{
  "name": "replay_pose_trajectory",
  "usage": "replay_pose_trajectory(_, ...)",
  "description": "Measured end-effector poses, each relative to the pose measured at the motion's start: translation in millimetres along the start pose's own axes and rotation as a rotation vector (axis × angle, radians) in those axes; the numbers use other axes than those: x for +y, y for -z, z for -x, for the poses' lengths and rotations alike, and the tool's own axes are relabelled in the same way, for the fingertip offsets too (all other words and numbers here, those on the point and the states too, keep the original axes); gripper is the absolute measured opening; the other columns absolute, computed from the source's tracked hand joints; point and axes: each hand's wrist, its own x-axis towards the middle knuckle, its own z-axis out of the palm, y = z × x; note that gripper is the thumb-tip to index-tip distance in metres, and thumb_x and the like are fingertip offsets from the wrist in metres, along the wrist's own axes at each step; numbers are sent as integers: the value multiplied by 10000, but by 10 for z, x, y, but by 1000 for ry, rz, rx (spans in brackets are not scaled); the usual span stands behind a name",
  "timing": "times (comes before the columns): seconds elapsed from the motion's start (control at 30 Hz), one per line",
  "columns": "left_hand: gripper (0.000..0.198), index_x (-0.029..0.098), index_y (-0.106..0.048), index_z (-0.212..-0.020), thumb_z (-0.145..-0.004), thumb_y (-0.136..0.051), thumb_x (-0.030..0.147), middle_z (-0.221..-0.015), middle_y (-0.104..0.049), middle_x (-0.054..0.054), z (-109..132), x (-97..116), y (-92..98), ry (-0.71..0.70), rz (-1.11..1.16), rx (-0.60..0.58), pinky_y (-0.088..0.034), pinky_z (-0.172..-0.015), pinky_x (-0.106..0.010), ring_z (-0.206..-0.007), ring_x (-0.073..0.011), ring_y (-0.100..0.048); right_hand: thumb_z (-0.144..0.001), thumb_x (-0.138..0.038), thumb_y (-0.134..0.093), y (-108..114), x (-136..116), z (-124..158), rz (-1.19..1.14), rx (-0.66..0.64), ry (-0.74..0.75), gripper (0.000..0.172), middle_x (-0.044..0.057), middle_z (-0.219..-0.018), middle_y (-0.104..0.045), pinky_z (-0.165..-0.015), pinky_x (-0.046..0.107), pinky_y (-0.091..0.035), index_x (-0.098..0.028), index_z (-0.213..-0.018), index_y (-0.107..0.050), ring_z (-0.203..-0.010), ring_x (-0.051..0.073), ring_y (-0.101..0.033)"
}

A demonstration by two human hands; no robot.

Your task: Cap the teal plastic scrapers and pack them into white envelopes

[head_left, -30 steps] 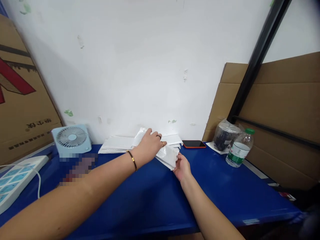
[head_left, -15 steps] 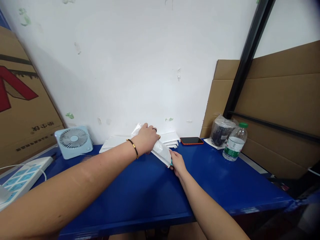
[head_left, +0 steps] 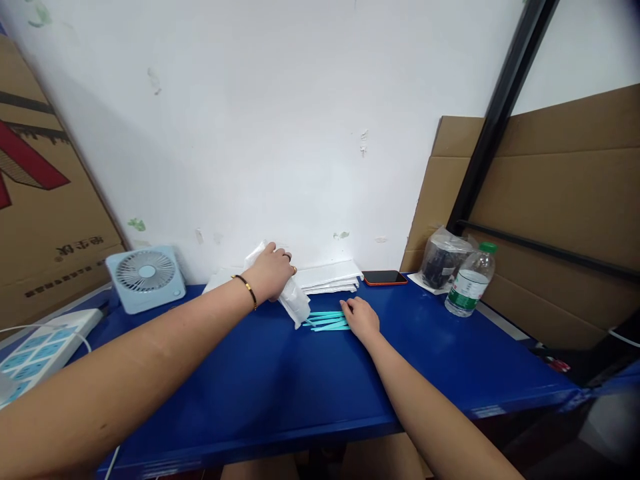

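Observation:
My left hand [head_left: 273,272], with a thin bracelet and rings, is closed around a clear plastic bag [head_left: 295,303] and holds it tilted above the blue table [head_left: 280,380]. Several thin teal sticks [head_left: 325,321] lie on the table at the bag's mouth. My right hand [head_left: 360,317] rests on the right ends of those sticks with its fingers curled over them. A stack of white envelopes [head_left: 330,276] lies just behind, against the wall.
A small pale-blue fan [head_left: 146,277] and a white power strip [head_left: 35,348] sit at the left. An orange-edged phone [head_left: 384,277], a wrapped dark jar [head_left: 441,260] and a water bottle [head_left: 470,280] stand at the right. Cardboard sheets [head_left: 560,220] lean on both sides.
The left hand drew the bag back to the left and up. The teal sticks slid out of it onto the table, and the right hand stayed on them.

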Motion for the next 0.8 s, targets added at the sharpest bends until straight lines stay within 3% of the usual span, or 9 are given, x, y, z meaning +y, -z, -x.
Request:
replay_pose_trajectory(0.3, 245, 208, -658, -859, -623, -616, 160, -933, -622, -83, -6, -122, 30, -63, -18, 154, -204, -939, -406, -925, -226, -516, -821, -561, -444, 85, -110, 99, -13, -157, 236, 364, 29, -995, -581, -842, 359, -332, -287, -956, -642, -977, 221, -468)
replay_pose_trajectory(0.47, 171, 194, -665, -797, -682, -558, 127, -912, -627, -79, 0, -133, 72, -46, -50, 203, -222, -925, -395, -906, -210, -519, -600, -669, -619, 98, -190, 168, 16, -293, 357, 749, 52, -1241, -476, -947, 385, -281, -300, -1241, -498, -1161, 269, -376)
replay_pose_trajectory(0.7, 161, 172, -659, -731, -678, -533, 86, -851, -628, -91, -6, -165, 43, -48, -60, 252, -270, -781, -380, -831, -205, -534, -632, -703, -560, 63, -180, 161, 25, -313, 376, 738, 59, -1276, -459, -970, 397, -271, -296, -1244, -495, -1185, 278, -363)
replay_pose_trajectory(0.8, 190, 180, -658, -757, -688, -517, 73, -833, -641, -89, 21, -185, 46, -25, -63, 267, -264, -769, -375, -833, -206, -535, -603, -694, -595, 47, -168, 158, 1, -295, 350, 841, 77, -1271, -459, -976, 395, -274, -267, -1305, -415, -1195, 278, -365)
